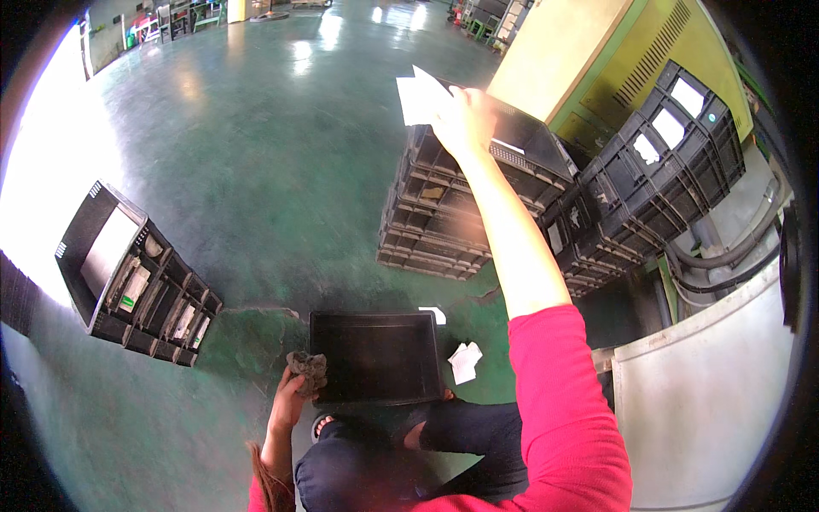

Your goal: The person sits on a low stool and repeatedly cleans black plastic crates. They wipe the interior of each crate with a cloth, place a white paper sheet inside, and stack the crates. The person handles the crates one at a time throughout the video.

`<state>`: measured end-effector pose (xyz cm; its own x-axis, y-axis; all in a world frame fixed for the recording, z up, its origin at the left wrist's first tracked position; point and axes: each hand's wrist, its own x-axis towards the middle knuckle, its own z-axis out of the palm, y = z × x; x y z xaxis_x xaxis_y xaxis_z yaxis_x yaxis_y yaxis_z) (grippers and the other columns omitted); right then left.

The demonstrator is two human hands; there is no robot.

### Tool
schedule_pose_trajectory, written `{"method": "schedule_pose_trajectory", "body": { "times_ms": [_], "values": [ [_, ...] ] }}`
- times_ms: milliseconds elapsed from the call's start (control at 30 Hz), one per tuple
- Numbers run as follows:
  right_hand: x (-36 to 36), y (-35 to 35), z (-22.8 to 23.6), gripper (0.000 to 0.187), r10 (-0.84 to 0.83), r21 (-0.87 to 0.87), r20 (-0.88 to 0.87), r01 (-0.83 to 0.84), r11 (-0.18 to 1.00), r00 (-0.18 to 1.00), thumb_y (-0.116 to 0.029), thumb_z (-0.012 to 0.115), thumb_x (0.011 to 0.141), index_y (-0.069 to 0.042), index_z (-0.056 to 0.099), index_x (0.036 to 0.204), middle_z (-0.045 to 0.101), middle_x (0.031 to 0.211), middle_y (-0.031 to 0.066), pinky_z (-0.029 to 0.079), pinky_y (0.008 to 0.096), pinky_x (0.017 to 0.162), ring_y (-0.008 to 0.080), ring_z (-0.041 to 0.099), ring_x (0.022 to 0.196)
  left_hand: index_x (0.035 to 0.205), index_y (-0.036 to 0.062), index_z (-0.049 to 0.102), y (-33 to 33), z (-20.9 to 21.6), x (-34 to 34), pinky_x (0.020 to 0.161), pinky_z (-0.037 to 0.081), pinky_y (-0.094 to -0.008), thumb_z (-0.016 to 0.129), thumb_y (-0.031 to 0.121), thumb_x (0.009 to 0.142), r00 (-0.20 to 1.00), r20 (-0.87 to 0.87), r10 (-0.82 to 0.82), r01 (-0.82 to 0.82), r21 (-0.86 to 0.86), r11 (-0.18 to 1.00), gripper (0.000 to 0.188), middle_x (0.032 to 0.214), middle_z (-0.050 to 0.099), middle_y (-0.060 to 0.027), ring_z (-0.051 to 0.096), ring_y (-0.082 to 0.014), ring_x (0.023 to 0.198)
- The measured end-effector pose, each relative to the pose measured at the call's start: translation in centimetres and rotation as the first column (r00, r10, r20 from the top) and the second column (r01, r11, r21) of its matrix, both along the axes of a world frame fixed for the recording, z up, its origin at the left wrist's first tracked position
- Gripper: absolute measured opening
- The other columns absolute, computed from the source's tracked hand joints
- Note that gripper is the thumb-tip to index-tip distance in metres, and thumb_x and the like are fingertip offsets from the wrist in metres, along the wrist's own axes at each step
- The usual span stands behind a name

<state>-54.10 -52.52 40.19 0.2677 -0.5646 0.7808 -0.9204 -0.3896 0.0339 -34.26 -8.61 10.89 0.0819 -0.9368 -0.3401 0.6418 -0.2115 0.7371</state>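
Dressed in red and near-black

I see a bright pinkish-red right sleeve (pixel 567 401) filling the lower right of the frame, lightly wrinkled, its edge near the elbow. A sliver of matching left sleeve (pixel 257 498) shows at lower left. From my remote seat I make out dark, plain trousers (pixel 350 469) at bottom centre and dark strapped footwear (pixel 320 427), partly hidden.

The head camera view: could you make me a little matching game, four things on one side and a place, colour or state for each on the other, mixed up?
Column one
1. Left hand
2. Right hand
3. Crinkled slip
4. Tall cabinet

Column two
A. Yellow and green
B. Gripping a bunched grey cloth
C. Lying on the green floor, just right of the low black crate
D. Stretched out, holding white paper

Right pairs: 1-B, 2-D, 3-C, 4-A.
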Motion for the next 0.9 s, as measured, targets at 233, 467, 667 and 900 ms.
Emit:
{"method": "schedule_pose_trajectory", "body": {
  "times_ms": [233, 467, 667, 900],
  "values": [
    [-4.8, -2.4, 9.7, 0.034, 0.090, 0.048, 0.780, -0.203, 0.978, 0.619, -0.027, 0.046, 0.092, 0.002, 0.063, 0.095, 0.066, 0.088, 0.0118, 0.050, 0.0328, 0.070, 0.0212, 0.063, 0.078, 0.138, 0.0129, 0.037, 6.5, 0.4, 0.6, 0.082, 0.046, -0.0388, 0.047, 0.046, 0.089, 0.996, 0.012, 0.085, -0.085, 0.032, 0.996, 0.060, 0.132, 0.051, -0.0081, 0.050, -0.0247, 0.118],
    [-8.3, 10.9, 10.9, 0.027, 0.530, -0.149, 0.452, -0.526, 0.838, 0.717, -0.026, 0.056, 0.090, -0.003, 0.064, 0.104, 0.068, 0.087, 0.0109, 0.050, 0.0321, 0.071, 0.0195, 0.064, 0.078, 0.133, 0.0141, 0.047, 10.4, -1.6, 0.1, 0.078, 0.046, -0.0380, 0.036, 0.062, 0.090, 0.961, -0.189, 0.200, -0.179, 0.122, 0.976, 0.065, 0.131, 0.052, -0.0045, 0.053, -0.0218, 0.113],
    [-4.4, 25.9, -13.6, 0.016, 0.420, 0.364, 0.021, -0.398, 0.842, 0.907, -0.014, 0.055, 0.088, -0.001, 0.062, 0.094, 0.061, 0.097, 0.0156, 0.045, 0.0414, 0.087, 0.0340, 0.058, 0.095, 0.132, 0.0123, 0.048, 10.9, -1.6, -0.7, 0.084, 0.046, -0.0377, 0.035, 0.060, 0.092, 0.898, -0.337, 0.282, -0.227, 0.194, 0.954, 0.064, 0.130, 0.054, -0.0056, 0.055, -0.0230, 0.110],
    [-1.8, 36.3, -35.7, 0.015, 0.078, 0.810, 0.259, -0.260, 0.526, 0.963, -0.017, 0.052, 0.090, -0.011, 0.063, 0.097, 0.061, 0.113, 0.0106, 0.048, 0.0425, 0.084, 0.0331, 0.060, 0.096, 0.130, 0.0069, 0.049, 13.8, -1.5, -0.2, 0.096, 0.044, -0.0461, 0.041, 0.051, 0.094, 0.864, -0.255, 0.434, -0.363, 0.282, 0.888, 0.058, 0.126, 0.056, -0.0115, 0.053, -0.0276, 0.113]
  ]
}}
